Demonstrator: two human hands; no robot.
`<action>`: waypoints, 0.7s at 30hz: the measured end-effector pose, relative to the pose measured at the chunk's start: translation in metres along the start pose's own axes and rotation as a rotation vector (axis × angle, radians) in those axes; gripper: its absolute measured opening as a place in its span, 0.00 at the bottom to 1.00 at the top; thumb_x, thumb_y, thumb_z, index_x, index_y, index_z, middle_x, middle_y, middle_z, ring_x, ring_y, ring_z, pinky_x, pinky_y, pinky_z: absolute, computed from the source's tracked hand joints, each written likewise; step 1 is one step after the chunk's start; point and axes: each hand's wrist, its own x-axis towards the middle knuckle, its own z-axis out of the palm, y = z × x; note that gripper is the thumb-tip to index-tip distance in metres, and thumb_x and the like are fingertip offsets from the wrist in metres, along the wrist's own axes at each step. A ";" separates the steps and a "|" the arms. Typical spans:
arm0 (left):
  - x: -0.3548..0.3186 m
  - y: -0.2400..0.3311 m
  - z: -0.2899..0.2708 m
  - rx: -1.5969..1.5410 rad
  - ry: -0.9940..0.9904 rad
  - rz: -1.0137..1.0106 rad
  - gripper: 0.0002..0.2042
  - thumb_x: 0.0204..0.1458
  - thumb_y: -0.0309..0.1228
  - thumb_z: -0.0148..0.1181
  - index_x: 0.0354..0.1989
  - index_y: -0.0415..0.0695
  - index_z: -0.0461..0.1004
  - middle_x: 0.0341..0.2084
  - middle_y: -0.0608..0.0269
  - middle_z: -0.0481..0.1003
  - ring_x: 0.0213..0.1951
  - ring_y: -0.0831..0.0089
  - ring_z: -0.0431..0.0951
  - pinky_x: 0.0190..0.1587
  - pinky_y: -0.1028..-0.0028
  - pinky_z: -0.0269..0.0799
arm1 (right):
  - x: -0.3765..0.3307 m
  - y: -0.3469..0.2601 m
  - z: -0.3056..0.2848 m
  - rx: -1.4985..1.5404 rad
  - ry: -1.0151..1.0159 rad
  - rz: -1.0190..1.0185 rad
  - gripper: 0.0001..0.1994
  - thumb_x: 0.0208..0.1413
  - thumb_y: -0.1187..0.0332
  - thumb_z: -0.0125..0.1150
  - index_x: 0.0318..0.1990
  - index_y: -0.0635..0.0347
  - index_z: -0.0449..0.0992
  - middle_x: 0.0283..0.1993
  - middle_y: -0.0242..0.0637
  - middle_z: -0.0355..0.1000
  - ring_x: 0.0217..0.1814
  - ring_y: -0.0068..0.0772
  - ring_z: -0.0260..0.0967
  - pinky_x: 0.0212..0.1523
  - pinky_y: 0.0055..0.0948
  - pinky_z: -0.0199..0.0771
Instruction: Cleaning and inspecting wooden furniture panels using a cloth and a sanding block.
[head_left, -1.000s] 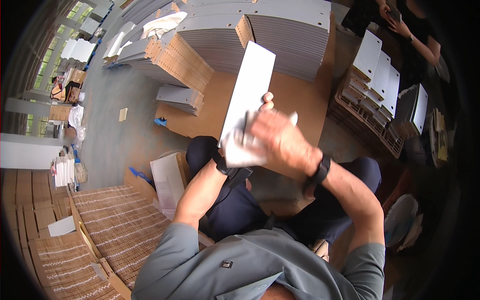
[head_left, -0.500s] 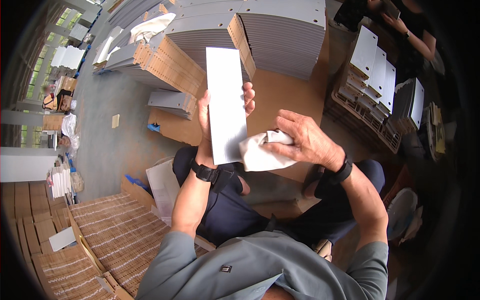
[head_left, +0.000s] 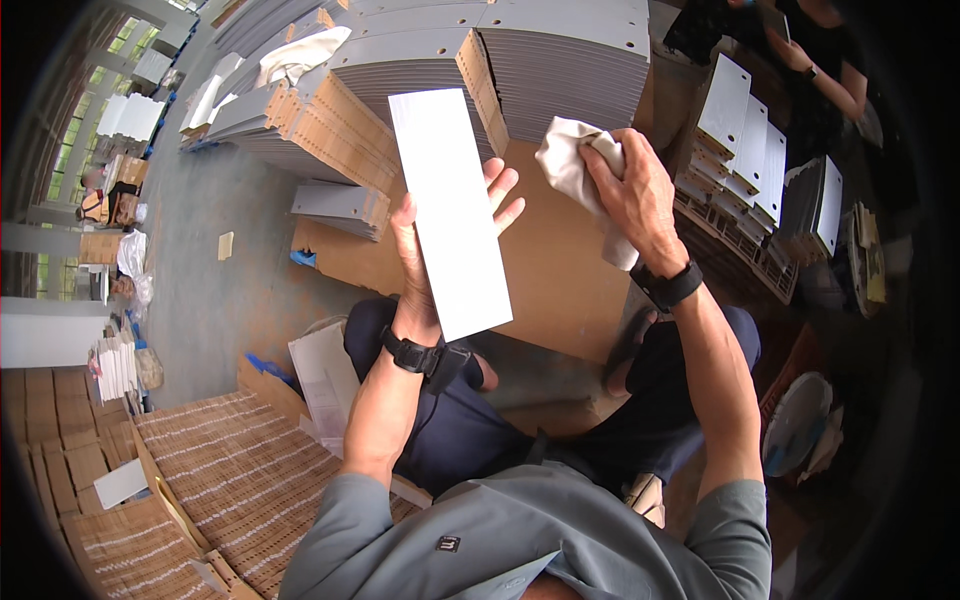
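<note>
A long white rectangular panel [head_left: 452, 215] rests in my left hand [head_left: 412, 250], in front of my body. The thumb lies along its left edge, while the fingertips show beyond its right edge, spread apart. The palm behind the panel is hidden. To the right, apart from the panel, my right hand [head_left: 638, 190] is closed on a crumpled off-white cloth [head_left: 570, 160]. Part of the cloth hangs down below the palm, near the wrist. Both wrists wear black straps.
Tall stacks of grey panels [head_left: 565, 80] stand ahead on brown cardboard [head_left: 555, 270]. Another cloth [head_left: 305, 52] lies on the left stack. White panels [head_left: 725, 110] are piled at right, near another person's arm [head_left: 835, 85]. A box of brown-edged pieces [head_left: 235, 450] sits lower left.
My right hand has lifted the cloth off the panel's lower right edge and moved up and right. The panel has tilted slightly, its top leaning left, and the left fingers have spread.
</note>
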 end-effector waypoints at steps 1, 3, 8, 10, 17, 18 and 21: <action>0.001 0.002 0.000 -0.005 -0.016 -0.001 0.43 0.58 0.65 0.48 0.71 0.41 0.60 0.64 0.49 0.68 0.71 0.53 0.62 0.73 0.50 0.57 | -0.001 -0.003 -0.004 0.025 0.019 -0.040 0.18 0.60 0.55 0.66 0.45 0.61 0.75 0.42 0.45 0.75 0.41 0.50 0.77 0.40 0.44 0.77; 0.001 0.003 -0.003 -0.004 -0.040 0.010 0.42 0.59 0.65 0.48 0.71 0.41 0.60 0.64 0.49 0.68 0.70 0.54 0.63 0.72 0.51 0.59 | -0.009 -0.013 -0.010 0.096 -0.001 -0.105 0.17 0.60 0.57 0.67 0.45 0.61 0.75 0.41 0.45 0.74 0.40 0.50 0.76 0.40 0.43 0.77; 0.000 -0.006 -0.006 -0.125 -0.027 -0.057 0.42 0.56 0.62 0.56 0.69 0.41 0.62 0.61 0.44 0.70 0.69 0.51 0.65 0.65 0.52 0.71 | -0.046 -0.040 -0.003 0.083 -0.206 -0.532 0.18 0.50 0.57 0.72 0.44 0.54 0.75 0.38 0.38 0.69 0.43 0.44 0.73 0.40 0.42 0.77; 0.000 -0.009 -0.004 -0.155 -0.039 -0.073 0.43 0.55 0.64 0.55 0.69 0.40 0.61 0.62 0.45 0.69 0.69 0.51 0.65 0.68 0.52 0.68 | -0.056 -0.044 0.002 0.035 -0.191 -0.700 0.19 0.49 0.56 0.74 0.43 0.54 0.75 0.39 0.36 0.69 0.44 0.44 0.73 0.41 0.42 0.77; -0.012 -0.013 -0.016 0.182 -0.041 -0.286 0.48 0.47 0.62 0.61 0.70 0.37 0.59 0.60 0.41 0.69 0.62 0.53 0.73 0.66 0.47 0.70 | -0.021 -0.047 0.003 0.062 -0.100 -0.561 0.16 0.48 0.63 0.74 0.43 0.55 0.76 0.40 0.37 0.74 0.44 0.44 0.75 0.42 0.40 0.79; -0.010 -0.027 -0.011 0.102 -0.054 -0.295 0.48 0.49 0.59 0.61 0.71 0.36 0.57 0.62 0.41 0.68 0.63 0.53 0.73 0.66 0.45 0.69 | -0.013 -0.044 -0.001 0.068 -0.081 -0.449 0.15 0.49 0.64 0.74 0.43 0.56 0.77 0.39 0.39 0.75 0.42 0.46 0.76 0.42 0.40 0.79; -0.008 -0.041 0.002 0.083 -0.160 -0.407 0.46 0.54 0.60 0.60 0.70 0.35 0.58 0.61 0.47 0.70 0.59 0.51 0.75 0.61 0.51 0.75 | 0.014 -0.010 -0.007 0.022 0.115 -0.223 0.13 0.57 0.64 0.71 0.44 0.58 0.76 0.40 0.43 0.75 0.40 0.46 0.76 0.40 0.39 0.78</action>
